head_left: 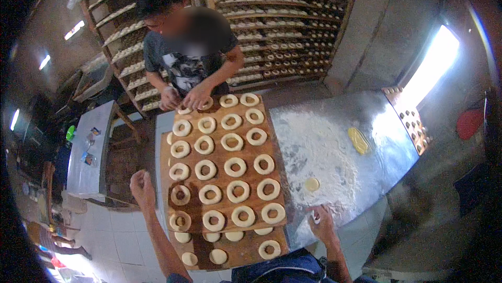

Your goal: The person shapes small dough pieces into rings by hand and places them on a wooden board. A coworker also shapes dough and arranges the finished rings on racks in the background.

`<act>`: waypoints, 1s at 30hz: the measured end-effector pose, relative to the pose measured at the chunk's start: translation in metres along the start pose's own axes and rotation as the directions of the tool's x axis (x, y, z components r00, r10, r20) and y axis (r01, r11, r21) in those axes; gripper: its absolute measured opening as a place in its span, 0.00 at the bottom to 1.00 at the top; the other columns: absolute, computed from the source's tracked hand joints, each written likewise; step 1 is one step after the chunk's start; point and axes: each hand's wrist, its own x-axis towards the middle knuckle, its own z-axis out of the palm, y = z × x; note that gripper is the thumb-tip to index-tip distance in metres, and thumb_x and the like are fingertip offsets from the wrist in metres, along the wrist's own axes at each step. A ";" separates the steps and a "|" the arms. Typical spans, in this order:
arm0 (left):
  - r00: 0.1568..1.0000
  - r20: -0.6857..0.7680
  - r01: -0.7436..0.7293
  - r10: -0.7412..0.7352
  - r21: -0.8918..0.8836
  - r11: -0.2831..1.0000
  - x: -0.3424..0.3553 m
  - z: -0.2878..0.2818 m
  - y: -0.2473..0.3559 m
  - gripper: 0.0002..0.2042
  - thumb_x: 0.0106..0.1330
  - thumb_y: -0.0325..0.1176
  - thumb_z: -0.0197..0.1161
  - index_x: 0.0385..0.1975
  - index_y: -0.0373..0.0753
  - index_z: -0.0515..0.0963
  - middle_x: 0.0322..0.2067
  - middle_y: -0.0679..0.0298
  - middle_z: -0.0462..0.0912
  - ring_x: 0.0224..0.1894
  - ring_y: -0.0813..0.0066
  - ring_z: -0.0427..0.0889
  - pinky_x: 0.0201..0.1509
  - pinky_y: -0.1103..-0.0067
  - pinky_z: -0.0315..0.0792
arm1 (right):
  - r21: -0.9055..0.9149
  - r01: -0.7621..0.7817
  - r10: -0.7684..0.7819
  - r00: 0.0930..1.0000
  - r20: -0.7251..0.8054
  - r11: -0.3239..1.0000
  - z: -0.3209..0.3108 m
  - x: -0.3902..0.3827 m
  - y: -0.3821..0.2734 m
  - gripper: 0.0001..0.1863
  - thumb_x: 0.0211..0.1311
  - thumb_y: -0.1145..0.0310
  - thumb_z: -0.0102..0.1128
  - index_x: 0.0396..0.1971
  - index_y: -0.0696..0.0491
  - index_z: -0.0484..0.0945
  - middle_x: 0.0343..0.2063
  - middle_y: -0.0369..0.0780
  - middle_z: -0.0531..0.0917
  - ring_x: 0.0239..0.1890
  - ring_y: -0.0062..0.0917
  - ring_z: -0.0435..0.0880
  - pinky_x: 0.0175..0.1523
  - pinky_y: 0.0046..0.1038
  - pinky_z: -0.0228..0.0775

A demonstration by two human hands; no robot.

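On the table, rows of raw dough rings (235, 167) lie on a wooden board (219, 149). A lower board (240, 251) shows beneath its near edge, carrying flat dough rounds (218, 257) and a dough ring (269, 250). My left hand (142, 188) is raised beside the board's left edge, its fingers curled; whatever they may hold is hidden. Over the floured metal tabletop (306, 152), to the right of the board, my right hand (321, 220) has its fingers drawn together. Something small may sit in them, too blurred to name. A dough round (312, 184) lies just beyond it.
Across the table a person (191, 58) has both hands at the board's far dough rings. A yellow dough piece (358, 141) lies at the right. Racks (282, 21) of filled trays stand behind. A side table (91, 147) is at left, another ring-filled board (410, 118) at far right.
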 end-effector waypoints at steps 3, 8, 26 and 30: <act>0.998 -0.060 -0.030 0.027 -0.046 0.998 -0.059 -0.025 0.004 0.12 0.67 0.35 0.63 0.42 0.32 0.79 0.34 0.63 0.79 0.40 0.72 0.75 0.48 0.73 0.71 | -0.036 -0.008 0.002 0.987 -0.158 0.999 -0.011 0.005 0.033 0.18 0.52 0.84 0.63 0.43 0.52 0.80 0.21 0.38 0.71 0.22 0.28 0.72 0.32 0.28 0.69; 0.990 -0.093 0.109 -0.105 0.031 0.994 -0.167 -0.044 0.008 0.11 0.68 0.34 0.62 0.41 0.32 0.79 0.33 0.63 0.79 0.38 0.72 0.74 0.46 0.73 0.69 | 0.050 -0.167 0.171 0.983 -0.069 0.985 -0.048 0.019 0.055 0.12 0.61 0.75 0.58 0.45 0.51 0.80 0.25 0.43 0.84 0.30 0.35 0.84 0.36 0.35 0.75; 0.880 0.042 0.435 -0.474 0.333 0.837 -0.439 0.046 0.181 0.09 0.64 0.32 0.64 0.38 0.33 0.80 0.33 0.59 0.84 0.36 0.71 0.81 0.36 0.76 0.71 | 0.066 0.171 -0.183 0.952 0.244 0.983 -0.029 0.080 0.129 0.18 0.58 0.73 0.60 0.50 0.55 0.76 0.49 0.53 0.78 0.52 0.52 0.75 0.57 0.48 0.67; 0.899 -0.018 0.400 -0.437 0.439 0.805 -0.467 0.047 0.162 0.10 0.63 0.33 0.64 0.39 0.35 0.81 0.34 0.56 0.84 0.37 0.62 0.82 0.41 0.69 0.73 | 0.057 0.265 -0.269 0.911 0.312 0.963 -0.024 0.086 0.111 0.17 0.58 0.75 0.59 0.49 0.55 0.77 0.46 0.54 0.80 0.51 0.51 0.77 0.55 0.47 0.69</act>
